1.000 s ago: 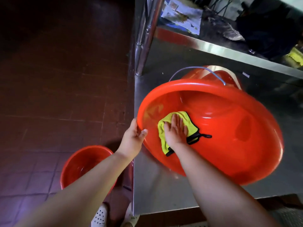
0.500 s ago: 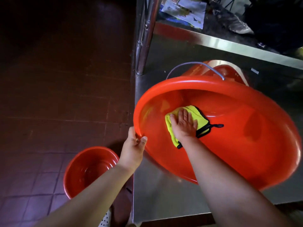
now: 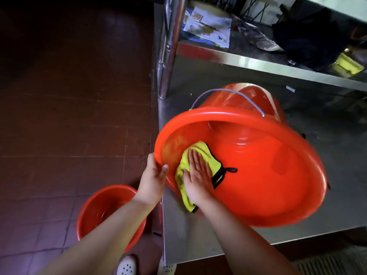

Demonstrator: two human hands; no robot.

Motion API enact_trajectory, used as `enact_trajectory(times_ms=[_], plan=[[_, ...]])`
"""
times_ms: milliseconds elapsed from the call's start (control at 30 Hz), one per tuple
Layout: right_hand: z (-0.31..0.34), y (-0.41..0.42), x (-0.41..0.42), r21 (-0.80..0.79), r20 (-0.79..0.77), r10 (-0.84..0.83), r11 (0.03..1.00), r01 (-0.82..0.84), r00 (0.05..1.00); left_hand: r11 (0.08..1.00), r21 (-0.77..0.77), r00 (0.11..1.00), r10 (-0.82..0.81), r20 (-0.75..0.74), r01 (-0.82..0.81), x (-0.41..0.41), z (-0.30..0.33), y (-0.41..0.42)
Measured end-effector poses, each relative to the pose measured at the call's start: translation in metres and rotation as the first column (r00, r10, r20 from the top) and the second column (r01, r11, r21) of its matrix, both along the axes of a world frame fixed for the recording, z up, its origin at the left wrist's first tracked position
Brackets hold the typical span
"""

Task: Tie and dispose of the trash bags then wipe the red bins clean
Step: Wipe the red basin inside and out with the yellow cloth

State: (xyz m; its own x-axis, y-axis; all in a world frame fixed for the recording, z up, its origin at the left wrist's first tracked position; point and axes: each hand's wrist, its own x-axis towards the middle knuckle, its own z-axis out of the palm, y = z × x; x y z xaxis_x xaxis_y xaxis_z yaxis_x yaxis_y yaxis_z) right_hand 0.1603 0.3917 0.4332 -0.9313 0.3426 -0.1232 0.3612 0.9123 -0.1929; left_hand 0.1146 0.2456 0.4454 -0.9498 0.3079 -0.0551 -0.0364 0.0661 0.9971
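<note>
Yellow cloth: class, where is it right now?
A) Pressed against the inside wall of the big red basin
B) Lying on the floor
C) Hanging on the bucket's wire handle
A: the right hand presses the yellow cloth flat inside the big red basin.

The big red basin (image 3: 258, 185) fills most of the steel table (image 3: 198, 241). Behind it a red bucket (image 3: 258, 100) and the shelf post (image 3: 168, 46) block passage; only the front strip stays free.

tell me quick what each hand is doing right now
Left hand: grips the rim of the big red basin, thumb hooked over the edge.
Right hand: open, flat fingers pressing the yellow cloth against the basin's inner wall.
</note>
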Motion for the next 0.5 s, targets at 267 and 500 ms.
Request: enact_trajectory(times_ms=[267,500], plan=[[-0.003,0.068,-0.062,-0.013,0.13,-0.071,0.997,0.074,0.989,0.98,-0.162,0.976,-0.144,-0.162,0.118,-0.037,0.02,-0.038],[-0.023,0.085,-0.075,0.031,0.084,-0.146,0.989,0.144,0.986,0.993,-0.048,0.994,-0.11,0.01,0.11,-0.014,-0.008,-0.031]])
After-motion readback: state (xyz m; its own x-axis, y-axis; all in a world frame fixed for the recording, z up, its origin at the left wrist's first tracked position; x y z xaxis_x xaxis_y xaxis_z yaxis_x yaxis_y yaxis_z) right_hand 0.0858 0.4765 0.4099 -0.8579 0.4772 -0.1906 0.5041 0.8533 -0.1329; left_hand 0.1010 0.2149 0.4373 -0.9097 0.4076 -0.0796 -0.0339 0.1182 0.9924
